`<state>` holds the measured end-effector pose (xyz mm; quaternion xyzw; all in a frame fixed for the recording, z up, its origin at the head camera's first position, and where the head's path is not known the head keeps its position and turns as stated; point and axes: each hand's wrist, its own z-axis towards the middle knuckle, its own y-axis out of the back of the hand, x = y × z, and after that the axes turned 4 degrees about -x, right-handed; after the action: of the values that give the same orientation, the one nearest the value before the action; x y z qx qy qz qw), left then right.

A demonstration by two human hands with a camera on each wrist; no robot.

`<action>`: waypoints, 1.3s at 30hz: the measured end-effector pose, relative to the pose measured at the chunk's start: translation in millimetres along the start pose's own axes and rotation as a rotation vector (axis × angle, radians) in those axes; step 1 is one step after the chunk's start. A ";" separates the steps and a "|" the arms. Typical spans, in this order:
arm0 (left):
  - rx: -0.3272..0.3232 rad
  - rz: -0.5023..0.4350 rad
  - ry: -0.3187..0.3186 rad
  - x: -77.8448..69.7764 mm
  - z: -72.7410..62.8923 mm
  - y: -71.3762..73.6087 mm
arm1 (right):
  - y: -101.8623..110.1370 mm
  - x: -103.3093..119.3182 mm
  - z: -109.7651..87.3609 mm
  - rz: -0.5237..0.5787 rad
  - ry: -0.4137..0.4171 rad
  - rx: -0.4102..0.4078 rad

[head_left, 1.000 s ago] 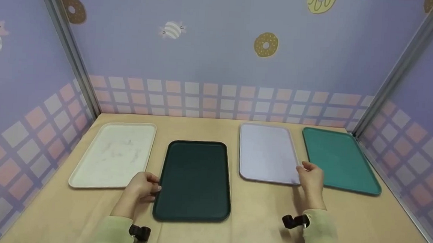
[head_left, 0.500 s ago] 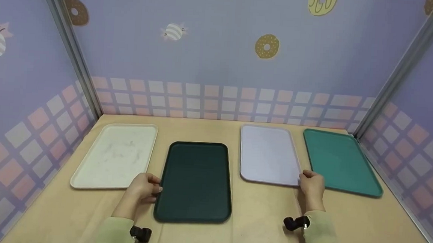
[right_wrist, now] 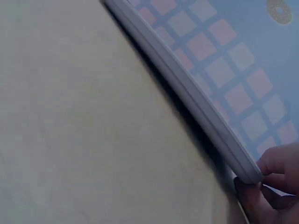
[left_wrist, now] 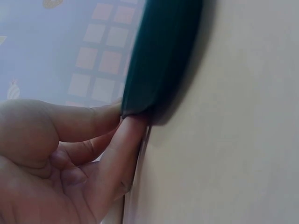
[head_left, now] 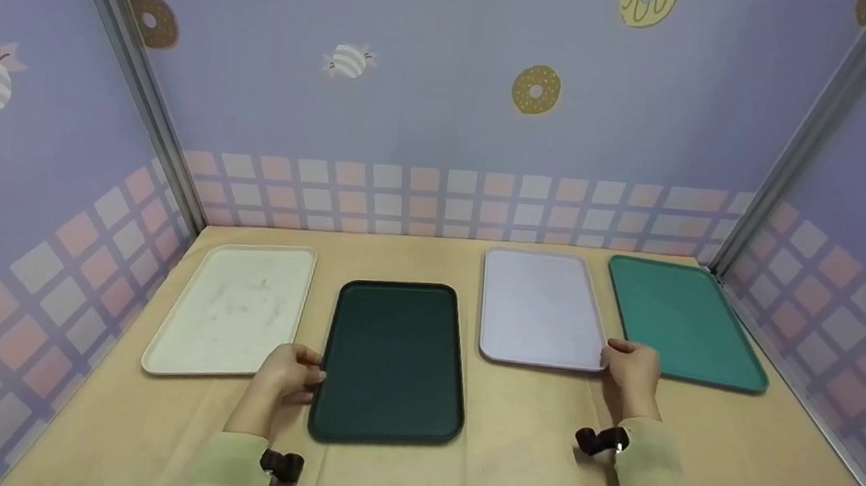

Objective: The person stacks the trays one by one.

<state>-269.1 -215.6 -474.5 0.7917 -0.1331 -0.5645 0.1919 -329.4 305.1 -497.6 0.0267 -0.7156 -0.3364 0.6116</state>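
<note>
My left hand (head_left: 286, 373) pinches the left edge of a dark green tray (head_left: 392, 364) that lies nearest to me. In the left wrist view, a finger sits under the rim of that tray (left_wrist: 156, 56) and the thumb meets it from above. My right hand (head_left: 632, 364) pinches the front right corner of a lavender tray (head_left: 542, 306). The right wrist view has the lavender tray's edge (right_wrist: 187, 95) running down to the fingertips, with a dark shadow strip beneath it.
A white marbled tray (head_left: 237, 310) lies at the left, partly behind my left hand. At the far right lies a teal tray (head_left: 687, 322), close beside the lavender one. Patterned walls (head_left: 441, 108) enclose the beige table (head_left: 526, 444) at the back and sides.
My right hand has slid along the lavender tray's right edge towards me and now grips its front right corner. The left hand keeps its hold, and the trays stay in place.
</note>
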 end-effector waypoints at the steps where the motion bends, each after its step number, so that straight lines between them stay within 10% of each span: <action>1: 0.001 0.000 -0.002 -0.1 0.1 0.2 | 2.2 0.7 0.8 0.018 -0.021 0.030; 17: 0.011 0.000 0.007 1.4 1.2 0.6 | 15.2 -12.4 8.6 0.530 -0.227 0.394; 39: 0.007 -0.003 -0.006 -0.1 -0.6 1.0 | 14.7 -8.2 2.9 0.606 -0.240 0.374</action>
<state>-268.5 -216.3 -473.8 0.7909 -0.1346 -0.5667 0.1877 -324.5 321.5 -497.1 -0.1146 -0.8066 -0.0042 0.5799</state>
